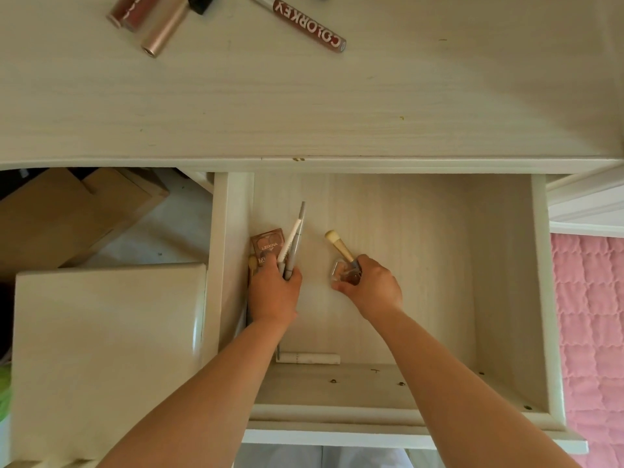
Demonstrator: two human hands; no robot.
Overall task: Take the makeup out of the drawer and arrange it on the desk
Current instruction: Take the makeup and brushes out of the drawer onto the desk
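Note:
Both hands are inside the open white drawer (506,298). My left hand (273,292) grips two thin makeup pencils (294,238) and a brown LEIXINA palette (268,244) against the drawer's left wall. My right hand (371,285) holds a makeup brush (339,246) with a pale tip and a small clear-and-brown case (344,273). A white tube (309,358) lies at the drawer's near end. On the desk (304,106), a COLORKEY lip gloss (309,23) and several tubes (152,18) lie at the far edge.
A white stool or cabinet top (108,349) stands left of the drawer. Cardboard boxes (67,214) sit under the desk at the left. A pink quilt (591,332) is at the right.

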